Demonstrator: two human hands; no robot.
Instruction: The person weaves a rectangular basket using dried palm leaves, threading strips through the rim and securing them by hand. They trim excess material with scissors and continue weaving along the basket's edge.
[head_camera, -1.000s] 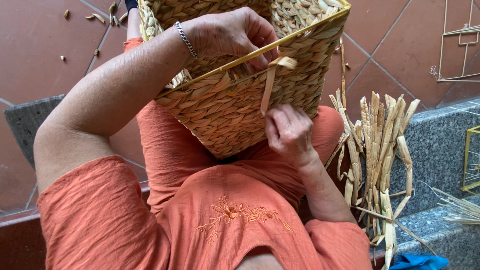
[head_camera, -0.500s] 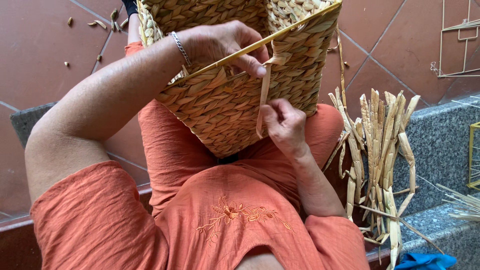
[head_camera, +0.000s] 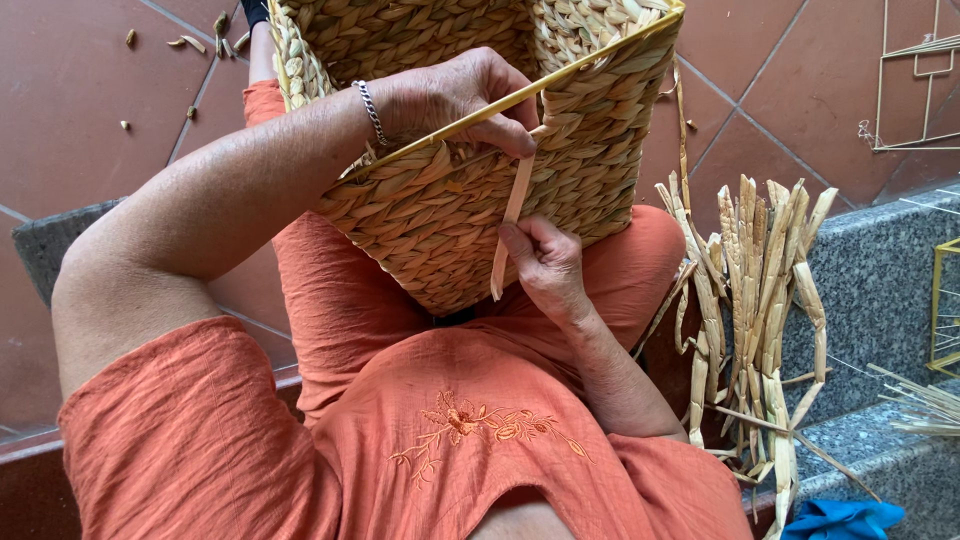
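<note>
Head view, looking down on a seated person in orange clothing. A woven basket (head_camera: 450, 200) of plaited pale-brown fibre rests tilted on the person's lap, its open mouth turned away from the camera and its near wall facing up. A thin yellow frame rod (head_camera: 560, 80) runs along the basket's rim. The left hand (head_camera: 450, 95), with a bracelet (head_camera: 372, 112) at the wrist, lies over the rim with its fingers curled closed, pressing the upper end of a flat fibre strip (head_camera: 512, 215) against the weave just below the rod. The right hand (head_camera: 545, 265) sits against the basket's lower wall, its thumb and fingers closed on the strip near its lower end; the strip hangs nearly straight between the two hands. To the person's right, a bundle of dried fibre stalks (head_camera: 760, 300) leans against a grey stone ledge (head_camera: 880, 290). A blue cloth (head_camera: 845, 520) lies at the lower right edge. Small scraps (head_camera: 190, 42) dot the red tiled floor (head_camera: 90, 130).
</note>
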